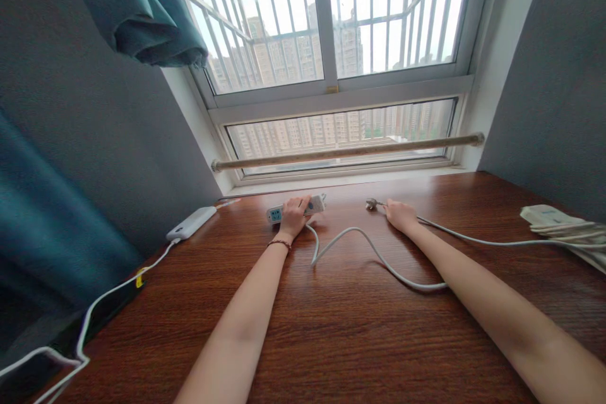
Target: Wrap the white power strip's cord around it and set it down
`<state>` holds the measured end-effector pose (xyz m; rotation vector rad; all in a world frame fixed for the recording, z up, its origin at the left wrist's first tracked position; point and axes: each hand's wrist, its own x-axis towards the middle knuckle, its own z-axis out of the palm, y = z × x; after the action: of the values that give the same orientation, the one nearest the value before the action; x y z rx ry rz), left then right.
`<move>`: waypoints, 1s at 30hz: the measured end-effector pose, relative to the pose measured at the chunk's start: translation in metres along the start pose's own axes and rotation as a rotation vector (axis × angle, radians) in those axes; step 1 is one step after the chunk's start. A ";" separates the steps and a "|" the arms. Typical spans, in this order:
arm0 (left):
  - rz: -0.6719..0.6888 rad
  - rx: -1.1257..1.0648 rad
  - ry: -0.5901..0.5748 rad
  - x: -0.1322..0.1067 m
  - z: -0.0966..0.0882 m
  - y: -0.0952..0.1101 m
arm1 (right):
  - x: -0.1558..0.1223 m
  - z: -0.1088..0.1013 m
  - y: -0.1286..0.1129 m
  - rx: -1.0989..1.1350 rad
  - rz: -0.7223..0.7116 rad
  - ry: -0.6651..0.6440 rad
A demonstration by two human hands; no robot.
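left hand [294,214] is laid over a small white power strip [297,207] sitting on the wooden desk [360,328] close to the window sill, fingers curled down over the top of it and pressing it flat, so only the two ends of the strip stick out from under the palm. right hand [400,214] is a bit further right on the same desk, holding a plug [372,204] by its base where the white cord [379,255] leaves it. looks like a thumb-and-finger pinch with the prongs pointing left toward the strip, but it's tiny at this range, so i can't say exactly which fingers are doing the work. plug and strip are near each other, not touching.

handling-wise, i'd guess the strip is light, hard plastic that slides easily on polished wood, so a flat hand on top of the body makes sense, clear of the sockets. the plug is small and rigid, best gripped on the moulded body behind the prongs, not by the cord. the cord itself is floppy and loops across the desk between the arms, so it could drag or snag.

other stuff: a white power bank [192,222] with its own cable [95,309] off to the left, a bundle of coiled cords [563,224] at the right edge, and a teal curtain [142,12] up top.
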<state>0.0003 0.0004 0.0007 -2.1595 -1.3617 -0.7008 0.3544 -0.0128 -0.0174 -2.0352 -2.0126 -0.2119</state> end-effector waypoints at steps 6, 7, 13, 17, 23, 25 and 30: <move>-0.002 -0.003 -0.004 0.000 -0.001 0.001 | 0.001 0.002 0.001 0.002 -0.007 0.007; -0.002 -0.003 -0.005 0.000 -0.001 0.001 | 0.001 0.002 0.001 0.003 -0.007 0.009; -0.002 -0.007 -0.004 0.000 -0.001 0.001 | 0.002 0.004 0.001 0.003 0.001 0.014; 0.000 -0.009 -0.003 0.000 -0.001 0.001 | 0.001 0.003 0.001 0.006 -0.001 0.009; -0.001 -0.008 -0.003 0.000 -0.001 0.001 | 0.001 0.002 0.001 0.005 0.001 0.005; 0.000 -0.008 -0.001 0.000 -0.001 0.000 | 0.001 0.003 0.001 0.004 0.000 0.008; 0.003 -0.012 -0.002 0.000 -0.001 0.000 | 0.004 0.007 0.002 -0.004 -0.002 0.011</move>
<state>0.0004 -0.0007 0.0012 -2.1716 -1.3588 -0.7070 0.3556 -0.0074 -0.0232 -2.0299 -2.0096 -0.2267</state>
